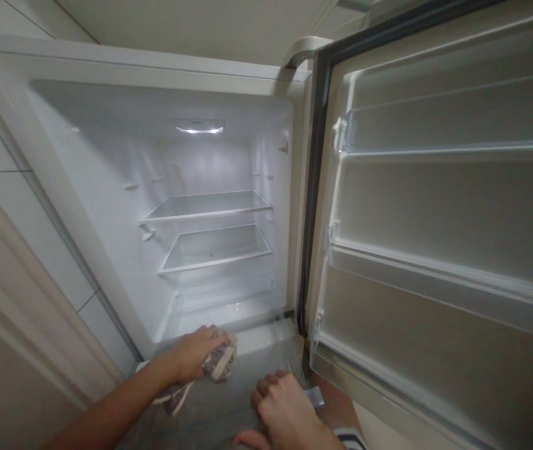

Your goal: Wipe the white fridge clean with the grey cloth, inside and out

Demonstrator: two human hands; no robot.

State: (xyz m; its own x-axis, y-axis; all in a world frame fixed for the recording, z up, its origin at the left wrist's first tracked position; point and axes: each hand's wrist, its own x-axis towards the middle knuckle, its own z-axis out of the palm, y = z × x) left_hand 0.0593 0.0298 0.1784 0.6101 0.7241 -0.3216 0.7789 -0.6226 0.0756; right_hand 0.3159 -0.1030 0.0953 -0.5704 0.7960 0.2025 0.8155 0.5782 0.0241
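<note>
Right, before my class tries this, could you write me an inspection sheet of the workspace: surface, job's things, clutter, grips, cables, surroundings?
Surface: clear part at the bottom of the fridge opening; drawer or panel, cannot tell.
Job's things: patterned cloth, bunched up over the clear part.
Clutter: small dark speck on the lower shelf.
Grips: left grip closed on the cloth; right grip curled at the clear part, its hold unclear.
Cables: nothing seen.
Surroundings: lit lamp and upper shelf inside; open door at right; pale tiles at left.
</note>
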